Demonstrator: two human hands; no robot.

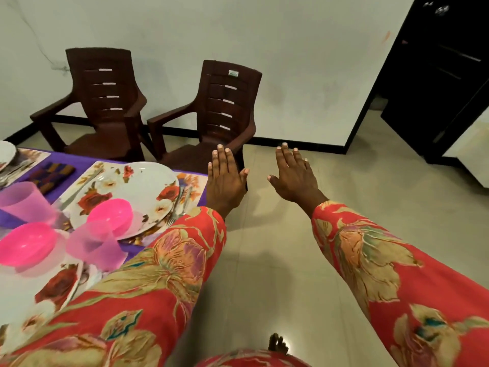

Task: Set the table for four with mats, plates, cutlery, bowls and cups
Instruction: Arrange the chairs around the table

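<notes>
My left hand (225,178) and my right hand (293,176) are stretched forward, palms down, fingers straight, holding nothing, over the floor to the right of the table. On the purple tablecloth (16,221) lies a floral mat (87,178) with a floral plate (137,186), a pink bowl (109,214) on it, a knife (79,189) to its left and forks (180,202) to its right. A pale pink cup (95,245) stands in front. Nearer me are another pink bowl (26,243) and plate (53,290). A second cup (25,202) stands at the left.
Two dark brown plastic chairs (105,102) (219,112) stand by the white wall behind the table. A black cabinet (444,75) is at the right. Tiled floor (291,260) spreads under my arms, and a bare foot (277,343) shows below. Another plate (5,154) sits at the far left.
</notes>
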